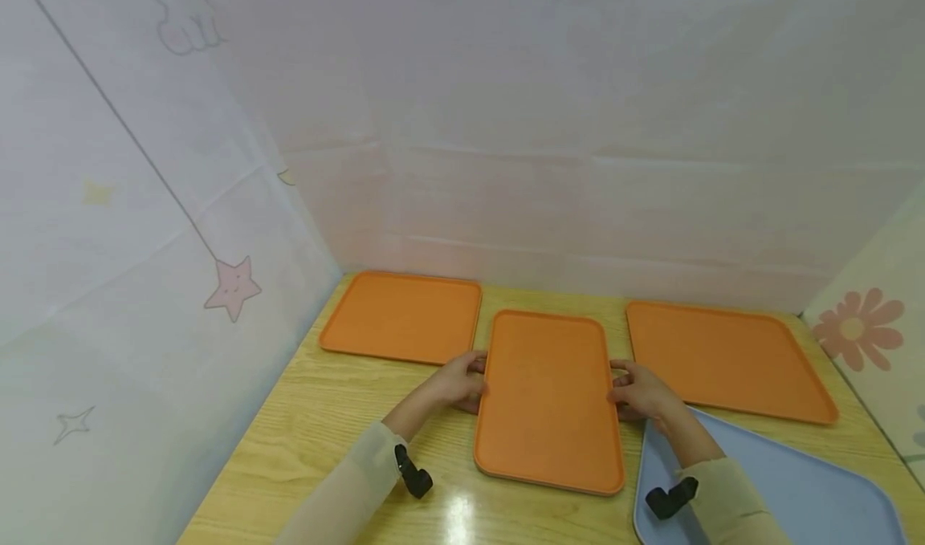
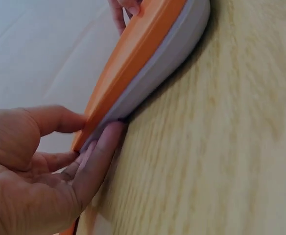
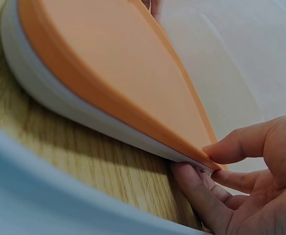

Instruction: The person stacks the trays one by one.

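An orange rectangular tray (image 1: pixel 549 400) lies lengthwise before me in the middle of the wooden table. Both wrist views show a pale greyish layer (image 3: pixel 84 110) under its orange rim. My left hand (image 1: pixel 458 382) grips the tray's left long side, thumb over the orange edge and fingers beneath the pale layer (image 2: pixel 157 68). On the opposite side my right hand (image 1: pixel 643 391) pinches the edge the same way, thumb on top and fingers below. The tray's underside is hidden in the head view.
A second orange tray (image 1: pixel 408 316) lies at the back left, a third orange tray (image 1: pixel 730 360) at the back right. Below my right forearm is a light blue tray (image 1: pixel 809 489). Pale printed sheets (image 1: pixel 470 208) enclose the wooden table (image 1: pixel 318 416) at back and sides.
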Motion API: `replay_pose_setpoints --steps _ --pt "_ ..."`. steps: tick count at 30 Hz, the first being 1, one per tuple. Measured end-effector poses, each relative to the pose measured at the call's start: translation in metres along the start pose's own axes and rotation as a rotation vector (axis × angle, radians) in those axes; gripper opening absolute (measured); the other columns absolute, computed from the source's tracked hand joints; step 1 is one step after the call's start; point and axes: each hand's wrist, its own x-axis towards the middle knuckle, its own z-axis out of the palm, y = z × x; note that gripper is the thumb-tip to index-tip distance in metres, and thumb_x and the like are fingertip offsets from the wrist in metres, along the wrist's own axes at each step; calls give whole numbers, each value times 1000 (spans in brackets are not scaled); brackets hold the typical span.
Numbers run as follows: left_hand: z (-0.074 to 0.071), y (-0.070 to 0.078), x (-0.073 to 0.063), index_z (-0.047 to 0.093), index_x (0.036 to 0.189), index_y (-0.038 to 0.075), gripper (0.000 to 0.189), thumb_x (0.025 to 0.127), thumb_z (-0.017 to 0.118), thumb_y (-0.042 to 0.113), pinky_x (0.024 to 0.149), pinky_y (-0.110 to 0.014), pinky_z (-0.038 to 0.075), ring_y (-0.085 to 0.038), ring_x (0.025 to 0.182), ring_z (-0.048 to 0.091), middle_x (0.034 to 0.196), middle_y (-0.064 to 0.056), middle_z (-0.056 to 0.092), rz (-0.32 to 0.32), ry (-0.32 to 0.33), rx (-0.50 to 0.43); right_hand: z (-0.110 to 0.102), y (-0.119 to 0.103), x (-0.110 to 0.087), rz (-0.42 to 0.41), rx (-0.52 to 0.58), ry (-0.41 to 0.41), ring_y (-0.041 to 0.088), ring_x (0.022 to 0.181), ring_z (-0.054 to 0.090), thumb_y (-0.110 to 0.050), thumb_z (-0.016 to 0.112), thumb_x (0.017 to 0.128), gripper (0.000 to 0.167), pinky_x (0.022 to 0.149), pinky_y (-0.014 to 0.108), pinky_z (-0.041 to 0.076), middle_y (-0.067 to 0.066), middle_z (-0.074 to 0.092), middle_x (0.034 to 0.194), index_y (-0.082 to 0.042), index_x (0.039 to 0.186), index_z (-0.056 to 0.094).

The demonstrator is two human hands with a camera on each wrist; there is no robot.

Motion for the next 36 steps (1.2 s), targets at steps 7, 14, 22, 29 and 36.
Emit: replay_pose_setpoints --steps 7,14,22,29,36 --pt "-3 -6 -4 20 162 8 91 86 69 -4 75 -48 62 -27 89 70 151 -23 34 1 -75 -38 1 0 -1 10 -27 12 21 82 62 2 65 89 76 70 38 60 20 53 112 9 153 25" --pt "-4 -8 -7 19 162 8 90 87 68 -5 75 -47 62 -26 93 68 152 -23 33 4 -72 -50 1 0 0 6 -23 8 20 83 61 2 65 89 76 70 37 60 18 52 110 8 154 26" --pt "-5 -8 -9 17 162 7 89 90 67 -3 76 -48 62 -25 102 63 154 -23 30 11 -74 -58 -11 -7 -13 -53 -26 -20 24 95 65 -2 62 96 68 82 44 60 29 52 123 13 151 27" --pt "-7 -9 -12 18 162 7 86 91 66 -3 76 -49 61 -24 100 62 155 -24 30 23 -64 -49 -51 -5 -42 -148 -142 -25 39 117 60 -12 63 100 69 89 43 58 38 44 139 12 153 27" --pt "-8 -9 -14 19 161 7 86 90 66 -4 75 -47 62 -23 97 62 153 -23 31 26 -41 -53 -95 8 -76 -121 -342 33 42 117 59 -28 64 100 73 87 40 59 37 46 140 9 152 29"
